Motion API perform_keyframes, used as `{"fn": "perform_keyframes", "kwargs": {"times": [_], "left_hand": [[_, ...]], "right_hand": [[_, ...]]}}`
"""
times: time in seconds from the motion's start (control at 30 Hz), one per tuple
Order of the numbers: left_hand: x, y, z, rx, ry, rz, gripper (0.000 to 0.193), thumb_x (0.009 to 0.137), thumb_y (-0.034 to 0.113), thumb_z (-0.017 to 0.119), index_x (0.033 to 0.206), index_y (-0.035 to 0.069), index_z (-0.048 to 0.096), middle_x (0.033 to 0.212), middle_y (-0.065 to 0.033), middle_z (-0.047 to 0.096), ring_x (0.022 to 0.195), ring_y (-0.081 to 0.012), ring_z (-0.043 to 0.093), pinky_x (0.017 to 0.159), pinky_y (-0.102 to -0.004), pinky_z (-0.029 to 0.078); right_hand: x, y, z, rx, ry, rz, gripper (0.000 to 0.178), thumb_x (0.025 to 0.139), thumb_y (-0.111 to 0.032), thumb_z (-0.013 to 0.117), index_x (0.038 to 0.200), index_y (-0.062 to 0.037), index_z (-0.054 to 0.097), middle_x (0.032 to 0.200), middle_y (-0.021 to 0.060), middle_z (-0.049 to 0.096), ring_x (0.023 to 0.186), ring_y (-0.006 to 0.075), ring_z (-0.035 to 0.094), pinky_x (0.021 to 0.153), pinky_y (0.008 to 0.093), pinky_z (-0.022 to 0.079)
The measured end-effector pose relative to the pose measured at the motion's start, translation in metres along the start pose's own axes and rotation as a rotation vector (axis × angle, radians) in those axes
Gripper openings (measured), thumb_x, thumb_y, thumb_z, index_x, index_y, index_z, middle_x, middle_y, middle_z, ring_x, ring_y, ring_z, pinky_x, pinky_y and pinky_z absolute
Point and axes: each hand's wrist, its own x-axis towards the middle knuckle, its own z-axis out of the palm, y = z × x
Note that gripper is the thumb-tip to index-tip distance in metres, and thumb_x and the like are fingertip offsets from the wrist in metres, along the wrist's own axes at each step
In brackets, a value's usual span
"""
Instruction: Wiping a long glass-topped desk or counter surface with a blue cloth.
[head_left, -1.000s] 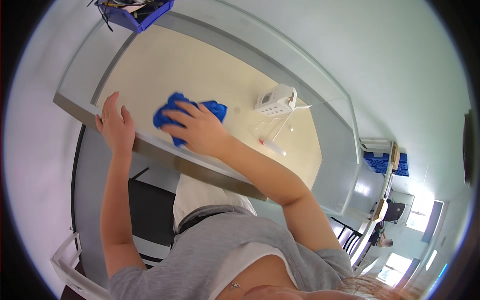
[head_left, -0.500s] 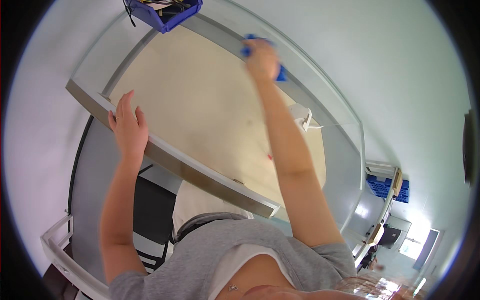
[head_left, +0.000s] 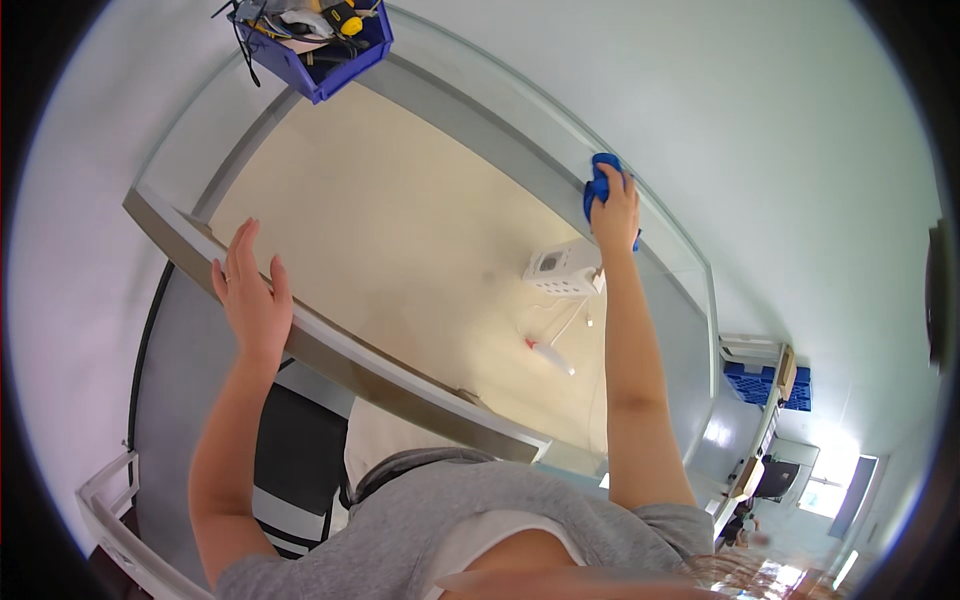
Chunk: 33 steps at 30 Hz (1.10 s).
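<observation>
Stretched out to the far right, my right hand (head_left: 615, 212) is closed around a blue cloth (head_left: 598, 190). The cloth lies against the glass-topped far partition (head_left: 672, 225), some of it sticking out beyond my fingers. My left hand (head_left: 252, 295) rests on the top rail of the near partition (head_left: 375, 355), its fingers spread and holding nothing. Between the two partitions lies a beige desktop (head_left: 400, 220). Below my right hand on the desk, a white box with rows of holes (head_left: 563, 268) stands beside thin white cables.
A blue-purple bin (head_left: 325, 85) with cables and a yellow-and-black tool sits at the far left. A white tube with a red tip (head_left: 550, 356) lies on the desk. Beneath the near partition is a black chair (head_left: 300, 435). Blue plastic grating (head_left: 765, 385) stands farther right.
My right hand has carried the blue cloth rightward and nearer along the far partition. The white box and tube, mostly covered by my arm before, now show. My left hand stays on the rail.
</observation>
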Motion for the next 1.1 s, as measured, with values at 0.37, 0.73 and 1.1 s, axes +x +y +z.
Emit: {"fn": "perform_keyframes", "kwargs": {"times": [0.37, 0.73, 1.1], "left_hand": [[0.002, 0.002, 0.004, 0.030, -0.028, 0.012, 0.046, 0.091, 0.015, 0.056, 0.135, 0.014, 0.042, 0.137, -0.0035, 0.049, 0.127, -0.0223, 0.046, 0.112, -0.0524, 0.019], [0.003, 0.010, -0.006, 0.052, -0.046, 0.014, 0.048, 0.088, 0.012, 0.057, 0.134, 0.013, 0.042, 0.138, -0.0038, 0.048, 0.127, -0.0224, 0.045, 0.112, -0.0530, 0.019], [0.004, 0.008, 0.002, -0.020, -0.004, 0.016, 0.044, 0.087, 0.016, 0.060, 0.129, 0.014, 0.047, 0.133, -0.0020, 0.053, 0.127, -0.0213, 0.046, 0.111, -0.0525, 0.020]], "right_hand": [[0.037, -0.199, 0.085, 0.145, -0.066, -0.457, 0.031, 0.079, -0.013, 0.057, 0.108, -0.0200, 0.064, 0.119, 0.0072, 0.058, 0.117, 0.0298, 0.051, 0.093, 0.0416, 0.047], [-0.025, -0.095, 0.013, 0.119, -0.177, -0.510, 0.053, 0.070, -0.005, 0.065, 0.119, -0.0253, 0.060, 0.131, 0.0075, 0.051, 0.117, 0.0327, 0.050, 0.100, 0.0435, 0.041], [0.067, -0.244, 0.112, 0.176, -0.137, -0.574, 0.026, 0.080, -0.014, 0.056, 0.102, -0.0216, 0.068, 0.117, 0.0022, 0.061, 0.111, 0.0295, 0.055, 0.095, 0.0399, 0.044]]}}
